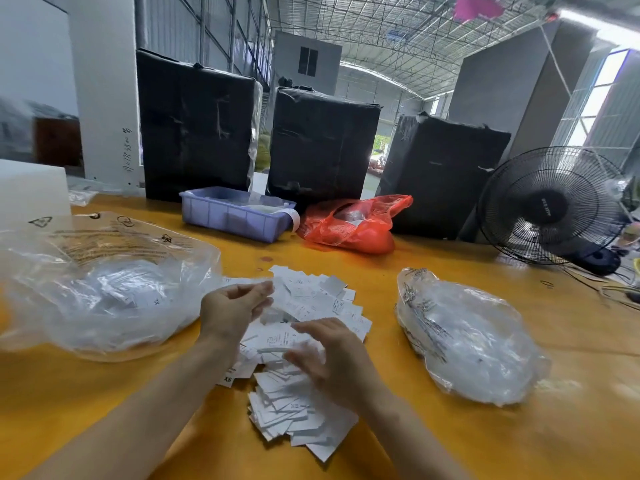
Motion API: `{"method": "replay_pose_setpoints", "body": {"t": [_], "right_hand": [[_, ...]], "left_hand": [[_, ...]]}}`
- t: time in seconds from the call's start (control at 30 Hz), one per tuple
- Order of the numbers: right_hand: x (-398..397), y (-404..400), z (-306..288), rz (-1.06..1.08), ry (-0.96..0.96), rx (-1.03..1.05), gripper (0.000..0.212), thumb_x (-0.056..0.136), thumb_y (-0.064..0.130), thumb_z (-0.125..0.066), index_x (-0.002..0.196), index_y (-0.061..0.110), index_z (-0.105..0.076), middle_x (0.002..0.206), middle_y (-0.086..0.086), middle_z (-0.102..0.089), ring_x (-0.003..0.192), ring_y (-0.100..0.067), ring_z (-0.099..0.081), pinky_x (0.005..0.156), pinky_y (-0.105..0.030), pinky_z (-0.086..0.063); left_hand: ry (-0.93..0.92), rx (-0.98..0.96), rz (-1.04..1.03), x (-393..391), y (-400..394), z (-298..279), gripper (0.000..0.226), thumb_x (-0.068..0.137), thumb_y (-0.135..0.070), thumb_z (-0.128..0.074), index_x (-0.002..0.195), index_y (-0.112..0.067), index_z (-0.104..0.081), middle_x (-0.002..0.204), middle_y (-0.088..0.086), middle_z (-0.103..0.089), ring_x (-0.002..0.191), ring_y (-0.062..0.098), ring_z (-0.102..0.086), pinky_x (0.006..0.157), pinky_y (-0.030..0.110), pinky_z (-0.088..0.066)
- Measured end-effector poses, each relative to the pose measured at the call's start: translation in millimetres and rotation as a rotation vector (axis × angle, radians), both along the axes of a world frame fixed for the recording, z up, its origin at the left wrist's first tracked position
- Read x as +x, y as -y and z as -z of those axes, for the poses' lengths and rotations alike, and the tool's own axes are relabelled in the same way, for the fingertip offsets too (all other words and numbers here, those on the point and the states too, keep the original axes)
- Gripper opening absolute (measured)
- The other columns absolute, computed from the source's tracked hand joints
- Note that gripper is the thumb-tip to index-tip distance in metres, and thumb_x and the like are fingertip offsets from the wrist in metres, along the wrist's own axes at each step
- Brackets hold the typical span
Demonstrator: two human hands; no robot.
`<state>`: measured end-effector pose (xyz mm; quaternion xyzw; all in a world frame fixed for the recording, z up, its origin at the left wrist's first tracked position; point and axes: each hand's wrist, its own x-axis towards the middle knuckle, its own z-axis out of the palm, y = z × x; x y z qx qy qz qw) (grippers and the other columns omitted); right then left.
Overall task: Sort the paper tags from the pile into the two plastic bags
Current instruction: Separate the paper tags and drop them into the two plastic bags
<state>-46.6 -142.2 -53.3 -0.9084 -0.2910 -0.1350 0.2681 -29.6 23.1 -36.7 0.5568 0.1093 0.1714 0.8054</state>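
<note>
A pile of small white paper tags (311, 306) printed with sizes lies spread on the yellow table (450, 427) in front of me. A large clear plastic bag (104, 289) with tags inside sits to the left of the pile. A smaller clear plastic bag (467, 341) sits to the right. My left hand (235, 306) hovers over the pile's left edge, fingers curled, pinching what looks like a tag at its fingertips. My right hand (329, 355) is over the middle of the pile, blurred, fingers spread down onto the tags.
A lilac plastic bin (235, 216) and a red plastic bag (353, 220) stand behind the pile. Three black wrapped bales (322, 143) line the table's far edge. A black fan (550, 206) stands at the right, with cables beside it.
</note>
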Motion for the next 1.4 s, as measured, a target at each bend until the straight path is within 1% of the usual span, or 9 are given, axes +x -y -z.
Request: {"method": "replay_pose_setpoints", "body": {"t": [0.17, 0.4, 0.63, 0.8, 0.9, 1.0, 1.1, 1.17, 1.4], "right_hand": [[8.4, -15.1, 8.4, 0.005, -0.041, -0.226, 0.048, 0.094, 0.045, -0.049, 0.134, 0.019, -0.049, 0.142, 0.003, -0.048, 0.141, -0.013, -0.026, 0.117, -0.036, -0.021], [13.3, -1.6, 4.6, 0.023, -0.038, -0.124, 0.046, 0.091, 0.051, -0.050, 0.090, 0.011, -0.073, 0.098, -0.001, -0.069, 0.094, -0.014, -0.058, 0.086, -0.034, -0.046], [16.6, -17.4, 7.0, 0.150, -0.071, -0.100, 0.050, 0.086, 0.041, -0.062, 0.129, 0.019, -0.054, 0.125, 0.001, -0.058, 0.120, -0.017, -0.043, 0.100, -0.033, -0.036], [17.6, -12.9, 4.3, 0.193, -0.098, 0.091, 0.034, 0.079, 0.023, -0.070, 0.113, 0.017, -0.066, 0.105, -0.002, -0.064, 0.101, -0.017, -0.051, 0.089, -0.032, -0.043], [17.1, -3.2, -0.1, 0.203, -0.103, 0.263, 0.009, 0.084, 0.017, -0.068, 0.085, 0.012, -0.074, 0.075, 0.002, -0.067, 0.069, -0.008, -0.056, 0.062, -0.023, -0.042], [17.5, 9.2, -1.0, 0.259, -0.221, 0.364, 0.031, 0.090, 0.020, -0.062, 0.067, -0.001, -0.065, 0.052, -0.001, -0.046, 0.046, -0.009, -0.035, 0.051, -0.026, -0.026], [19.8, 19.2, -2.4, 0.287, -0.323, 0.446, 0.021, 0.090, 0.014, -0.062, 0.074, 0.000, -0.066, 0.059, -0.015, -0.055, 0.052, -0.019, -0.046, 0.052, -0.034, -0.037], [19.9, 24.7, -4.8, 0.313, -0.358, 0.472, 0.010, 0.087, 0.010, -0.065, 0.092, 0.016, -0.072, 0.071, 0.000, -0.066, 0.060, -0.012, -0.062, 0.054, -0.028, -0.052], [22.9, 32.5, -1.3, 0.376, -0.238, 0.228, 0.012, 0.084, 0.018, -0.070, 0.095, 0.017, -0.074, 0.086, 0.004, -0.067, 0.068, -0.004, -0.058, 0.055, -0.016, -0.045]], "left_hand": [[0.008, -0.007, -0.030, 1.8, 0.3, 4.6, 0.014, 0.075, -0.008, -0.076, 0.080, 0.000, -0.065, 0.079, 0.014, -0.070, 0.068, 0.018, -0.068, 0.062, 0.021, -0.049], [-0.034, 0.012, -0.005, 4.2, -1.5, 9.7, 0.015, 0.075, -0.007, -0.076, 0.079, -0.001, -0.062, 0.076, 0.014, -0.071, 0.068, 0.020, -0.071, 0.059, 0.022, -0.049], [-0.030, 0.080, -0.053, 3.4, -3.4, 12.3, 0.014, 0.075, -0.002, -0.076, 0.076, -0.003, -0.062, 0.075, 0.016, -0.070, 0.060, 0.016, -0.070, 0.060, 0.023, -0.050], [-0.028, 0.038, 0.014, 1.0, -1.5, 12.5, 0.014, 0.073, 0.002, -0.076, 0.081, -0.001, -0.065, 0.074, 0.012, -0.069, 0.061, 0.017, -0.066, 0.053, 0.018, -0.051], [-0.026, 0.069, 0.086, -0.7, 1.7, 11.4, 0.005, 0.079, -0.003, -0.072, 0.082, -0.003, -0.068, 0.069, 0.005, -0.073, 0.055, 0.009, -0.065, 0.052, 0.015, -0.050], [-0.024, 0.103, 0.141, -1.7, 5.0, 10.2, 0.006, 0.083, -0.010, -0.069, 0.081, -0.005, -0.069, 0.071, 0.004, -0.074, 0.051, 0.005, -0.063, 0.050, 0.014, -0.049], [-0.024, 0.118, 0.204, -2.9, 7.7, 9.9, 0.008, 0.083, -0.010, -0.068, 0.081, -0.002, -0.070, 0.073, 0.008, -0.074, 0.051, 0.006, -0.062, 0.048, 0.015, -0.048], [-0.024, 0.133, 0.240, -4.1, 8.9, 9.9, 0.007, 0.083, -0.007, -0.069, 0.082, -0.001, -0.071, 0.074, 0.010, -0.074, 0.051, 0.008, -0.062, 0.048, 0.015, -0.048], [-0.045, 0.136, 0.284, -6.2, 11.8, 11.5, 0.002, 0.079, 0.001, -0.070, 0.079, -0.002, -0.072, 0.073, 0.015, -0.072, 0.051, 0.011, -0.059, 0.048, 0.017, -0.047]]}}
